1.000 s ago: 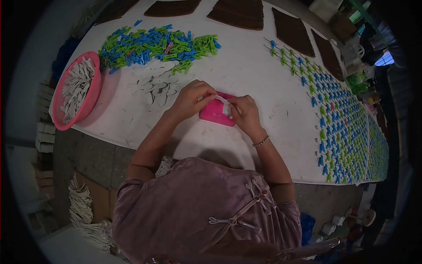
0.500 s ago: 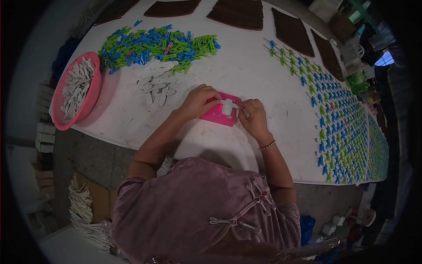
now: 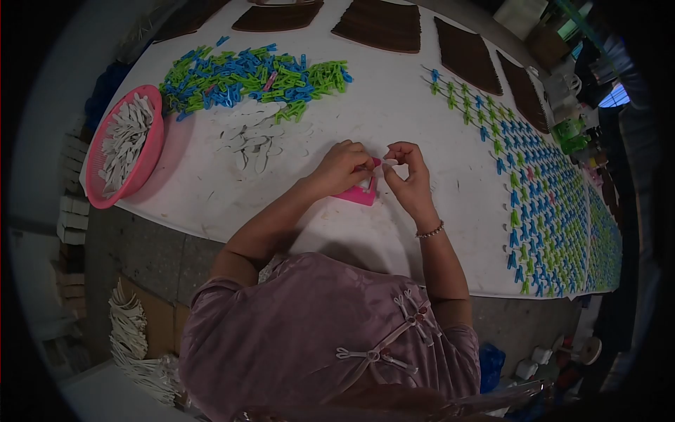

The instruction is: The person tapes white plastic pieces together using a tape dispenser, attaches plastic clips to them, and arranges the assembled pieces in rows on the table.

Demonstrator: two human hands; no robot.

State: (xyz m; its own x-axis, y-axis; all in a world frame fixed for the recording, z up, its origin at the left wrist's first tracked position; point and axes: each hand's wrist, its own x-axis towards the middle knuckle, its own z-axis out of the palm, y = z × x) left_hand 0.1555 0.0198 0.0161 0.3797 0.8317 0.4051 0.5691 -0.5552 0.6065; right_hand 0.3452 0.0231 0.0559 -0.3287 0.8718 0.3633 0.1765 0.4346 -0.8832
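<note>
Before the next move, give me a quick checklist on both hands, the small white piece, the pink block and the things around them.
1. Right hand pinching the small white piece between thumb and finger: ok.
2. Left hand gripping the same piece: cannot tell; its fingertips are too small and partly hidden.
3. Pink block resting on the white table: ok.
4. Top of the pink block fully visible: not ok; the left hand covers much of it.
5. Loose white pieces apart from both hands: ok.
6. Heap of green and blue clips apart from both hands: ok.
</note>
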